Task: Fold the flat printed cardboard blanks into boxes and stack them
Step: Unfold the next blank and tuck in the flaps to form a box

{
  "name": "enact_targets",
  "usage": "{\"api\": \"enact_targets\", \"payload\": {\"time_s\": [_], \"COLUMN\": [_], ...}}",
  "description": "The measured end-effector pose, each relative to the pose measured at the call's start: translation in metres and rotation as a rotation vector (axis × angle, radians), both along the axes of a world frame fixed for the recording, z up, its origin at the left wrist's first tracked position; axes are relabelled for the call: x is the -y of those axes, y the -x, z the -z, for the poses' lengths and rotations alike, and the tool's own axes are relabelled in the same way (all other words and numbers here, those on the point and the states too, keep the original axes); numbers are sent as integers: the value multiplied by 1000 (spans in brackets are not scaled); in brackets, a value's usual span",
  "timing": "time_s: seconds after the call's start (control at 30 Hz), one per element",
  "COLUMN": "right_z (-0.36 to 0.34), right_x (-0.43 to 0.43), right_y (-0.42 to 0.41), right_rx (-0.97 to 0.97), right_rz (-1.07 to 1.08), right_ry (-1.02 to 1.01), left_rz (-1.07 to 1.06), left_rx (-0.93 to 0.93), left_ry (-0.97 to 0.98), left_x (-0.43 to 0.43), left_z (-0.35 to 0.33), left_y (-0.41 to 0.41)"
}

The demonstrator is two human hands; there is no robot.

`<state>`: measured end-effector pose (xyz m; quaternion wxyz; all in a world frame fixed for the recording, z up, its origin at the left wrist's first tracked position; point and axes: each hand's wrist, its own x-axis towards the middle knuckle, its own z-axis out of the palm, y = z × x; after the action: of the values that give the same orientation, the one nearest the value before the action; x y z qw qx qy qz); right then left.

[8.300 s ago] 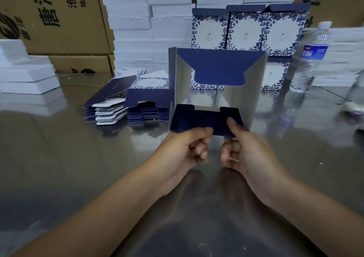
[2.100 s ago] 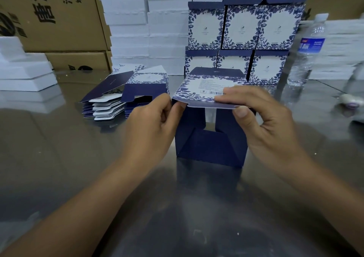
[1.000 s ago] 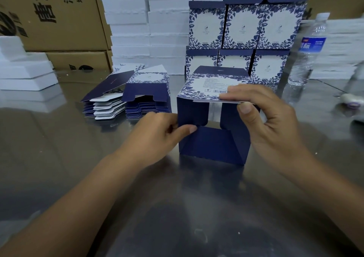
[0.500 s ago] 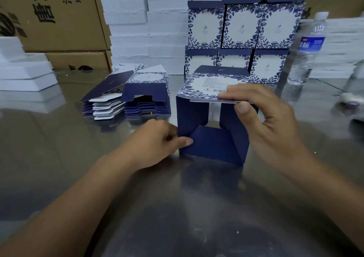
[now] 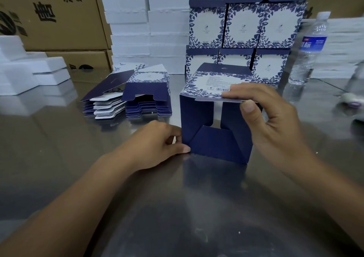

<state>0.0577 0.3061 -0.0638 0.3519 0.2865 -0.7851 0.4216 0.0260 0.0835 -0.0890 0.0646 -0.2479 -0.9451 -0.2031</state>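
On the steel surface (image 5: 59, 168) stands a half-folded box (image 5: 214, 146). Right hand (image 5: 271, 122) pinches its top flap (image 5: 204, 87) at 1 o'clock; left hand (image 5: 155, 144), fingers curled, pinches the lower corner at 8 o'clock. Flat blanks (image 5: 145, 103) lie at 11 o'clock.

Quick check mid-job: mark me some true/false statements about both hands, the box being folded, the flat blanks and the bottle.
1. The right hand pinches the top panel of the half-folded box. True.
2. The left hand rests on the flat blanks. False: it holds the box's lower left corner.
3. The finished boxes stand behind in two rows. True.
4. The water bottle lies on its side. False: it stands upright.
5. The box's near end is closed. False: a gap shows between its flaps.
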Motion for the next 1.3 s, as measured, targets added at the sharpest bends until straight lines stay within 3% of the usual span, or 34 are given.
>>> {"api": "enact_targets", "payload": {"time_s": [0.13,0.27,0.47,0.67,0.83,1.03,1.3], "right_z": [-3,-3,5,9,7,7,11], "right_x": [-3,-6,-10,-5,7,20,20], "right_y": [1,1,6,3,-6,-10,-6], "right_rx": [36,29,-185,-251,-207,-142,-302], "right_rz": [-83,-6,206,219,112,29,118], "right_ry": [28,-9,-216,-157,-74,112,48], "left_rz": [22,20,73,3,92,122,128], "left_rx": [10,55,60,-338,-591,-617,-643], "left_ry": [-39,-56,-257,-697,-526,-550,-509], "left_x": [-1,-4,-7,-19,-33,-40,-40], "left_z": [1,-2,-7,-25,-33,-31,-31], "left_y": [-1,-6,-8,-21,-37,-41,-38]}}
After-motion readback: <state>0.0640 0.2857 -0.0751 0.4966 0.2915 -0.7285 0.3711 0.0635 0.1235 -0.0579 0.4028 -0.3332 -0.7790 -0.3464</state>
